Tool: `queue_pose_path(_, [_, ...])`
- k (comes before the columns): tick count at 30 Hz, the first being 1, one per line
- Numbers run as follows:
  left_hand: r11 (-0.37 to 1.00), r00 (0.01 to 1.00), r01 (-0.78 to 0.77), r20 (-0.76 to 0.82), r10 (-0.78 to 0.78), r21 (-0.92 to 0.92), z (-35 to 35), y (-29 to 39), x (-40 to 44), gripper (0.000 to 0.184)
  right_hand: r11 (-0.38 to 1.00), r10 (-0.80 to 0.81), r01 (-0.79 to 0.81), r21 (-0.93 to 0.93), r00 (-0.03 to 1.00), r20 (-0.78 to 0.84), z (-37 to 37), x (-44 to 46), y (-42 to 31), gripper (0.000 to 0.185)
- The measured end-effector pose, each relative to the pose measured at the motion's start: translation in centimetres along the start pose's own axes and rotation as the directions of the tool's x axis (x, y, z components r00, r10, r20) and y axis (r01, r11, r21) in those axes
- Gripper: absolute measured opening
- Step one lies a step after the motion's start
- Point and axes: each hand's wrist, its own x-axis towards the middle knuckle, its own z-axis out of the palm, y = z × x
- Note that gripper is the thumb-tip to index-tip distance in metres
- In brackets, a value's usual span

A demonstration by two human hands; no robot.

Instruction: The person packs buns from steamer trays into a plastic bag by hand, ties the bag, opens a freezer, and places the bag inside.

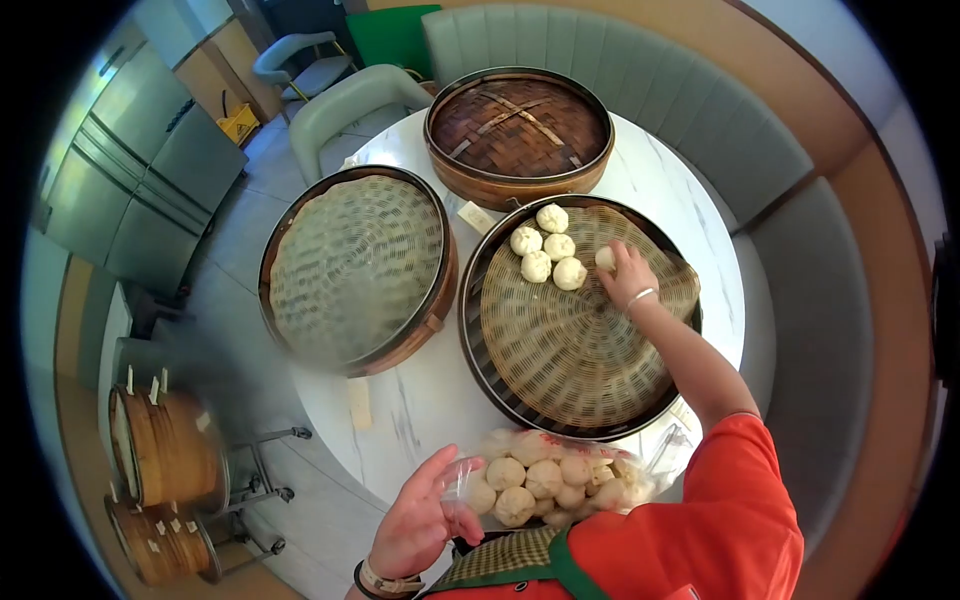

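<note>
My right hand [628, 275] reaches over the woven mat [560, 350] in a large round steamer [475, 365], its fingers closed on a small pale bun [605, 258]. Left of it, several white pleated buns [558, 247] sit grouped on the mat. Nearest me, a clear plastic bag [650, 465] full of round buns [543, 479] lies at the table's front edge. My left hand [425, 510] is beside the bag's left end, thumb and fingers apart, with the film against them. Whether the fingers pinch the film is hard to see.
A second steamer [440, 300] with a woven mat stands left, partly hazy. Behind is a steamer with a dark woven lid [515, 125]. All stand on a round white table [400, 450]. A curved grey bench [650, 80] borders it; stacked steamers [175, 445] are at lower left.
</note>
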Motion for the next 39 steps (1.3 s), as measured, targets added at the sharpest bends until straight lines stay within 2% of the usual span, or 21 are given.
queue_pose_path(3, [0.999,0.999,-0.044,-0.023,0.045,0.023,0.1,-0.3,-0.1,0.081,0.989,-0.011,0.008,-0.147,1.000,-0.018,0.6,-3.7,0.0,0.047])
queue_pose_path(6, [0.997,0.986,0.038,-0.167,-0.026,0.069,0.3,-0.3,-0.2,0.083,0.995,-0.010,0.017,-0.095,0.997,0.079,1.0,-4.6,0.4,0.045])
queue_pose_path(7, [0.997,0.995,0.023,-0.099,-0.016,0.072,0.5,0.1,0.1,0.081,0.995,0.019,-0.023,0.092,0.999,0.043,1.7,-3.9,1.4,0.047])
queue_pose_path(8, [0.997,1.000,0.006,-0.025,-0.004,0.078,0.6,0.3,0.1,0.080,0.891,0.106,-0.143,0.432,0.988,0.109,0.5,-3.7,1.2,0.049])
queue_pose_path(9, [0.998,0.999,0.016,-0.044,-0.014,0.067,0.6,0.3,0.1,0.080,0.645,0.084,-0.195,0.739,0.979,0.184,-1.1,-4.2,0.1,0.050])
queue_pose_path(11, [0.996,1.000,-0.005,-0.006,0.005,0.089,0.6,0.3,0.3,0.081,0.375,-0.173,-0.301,0.877,0.906,0.386,-8.3,-8.8,-4.9,0.046])
queue_pose_path(12, [0.996,1.000,0.001,-0.006,0.000,0.086,0.6,0.4,0.3,0.081,0.384,-0.338,-0.350,0.855,0.808,0.482,-10.9,-11.0,-6.5,0.048])
queue_pose_path(13, [0.997,1.000,-0.011,0.014,0.010,0.076,0.6,0.3,0.2,0.081,0.477,-0.485,-0.202,0.856,0.751,0.448,-11.4,-13.0,-8.0,0.049])
queue_pose_path(14, [0.998,0.999,-0.021,0.034,0.019,0.064,0.6,0.1,0.1,0.082,0.573,-0.614,0.123,0.810,0.719,0.325,-11.6,-15.0,-9.9,0.047])
queue_pose_path(16, [0.997,0.998,-0.027,0.055,0.023,0.072,0.8,-0.1,-0.2,0.082,0.689,-0.541,0.053,0.722,0.700,0.465,-10.7,-18.7,-12.6,0.051])
queue_pose_path(17, [0.996,0.997,-0.041,0.075,0.035,0.082,0.9,-0.1,-0.3,0.082,0.665,-0.607,0.229,0.711,0.721,0.335,-9.4,-19.6,-13.2,0.054])
queue_pose_path(20, [0.993,0.998,-0.052,0.053,0.047,0.108,1.2,0.0,-0.9,0.083,0.750,-0.623,0.413,0.517,0.704,0.341,-8.6,-21.0,-14.4,0.061])
queue_pose_path(21, [0.991,0.996,-0.059,0.067,0.052,0.116,1.3,0.0,-1.0,0.083,0.663,-0.716,0.514,0.544,0.647,0.260,-8.5,-21.4,-14.0,0.062])
queue_pose_path(24, [0.988,0.997,-0.056,-0.036,0.062,0.147,1.2,-0.2,-1.2,0.089,0.639,-0.754,0.593,0.490,0.611,0.243,-9.0,-21.7,-12.2,0.061])
queue_pose_path(26, [0.997,0.999,-0.028,0.023,0.026,0.077,0.7,-0.2,-1.2,0.085,0.617,-0.747,0.498,0.609,0.613,0.257,-9.4,-20.0,-10.5,0.059])
queue_pose_path(27, [0.997,0.999,-0.038,0.033,0.036,0.074,0.6,-0.2,-1.1,0.085,0.721,-0.622,0.324,0.613,0.692,0.365,-10.0,-18.2,-9.8,0.057])
queue_pose_path(29, [0.997,1.000,0.003,0.030,-0.006,0.072,0.6,-0.1,-1.0,0.085,0.830,-0.408,0.192,0.524,0.850,0.335,-9.8,-13.6,-8.9,0.057])
queue_pose_path(31, [0.992,1.000,0.009,-0.010,-0.008,0.129,1.0,-0.1,-0.7,0.085,0.913,-0.272,0.238,0.331,0.960,0.060,-4.9,-7.6,-7.1,0.062])
queue_pose_path(33, [0.982,0.999,0.007,-0.053,0.003,0.188,1.1,-0.2,-0.4,0.086,0.948,-0.221,0.232,0.220,0.973,-0.072,0.0,-3.6,-6.2,0.066])
queue_pose_path(35, [0.983,1.000,-0.015,-0.023,0.019,0.185,0.8,-0.3,-0.3,0.086,0.989,-0.118,0.111,-0.094,0.991,-0.070,2.0,-0.9,-7.4,0.073])
queue_pose_path(39, [0.997,0.999,-0.004,-0.050,0.008,0.083,0.6,0.0,0.0,0.088,0.990,-0.039,0.044,-0.131,0.998,0.040,2.8,1.6,-9.4,0.073])
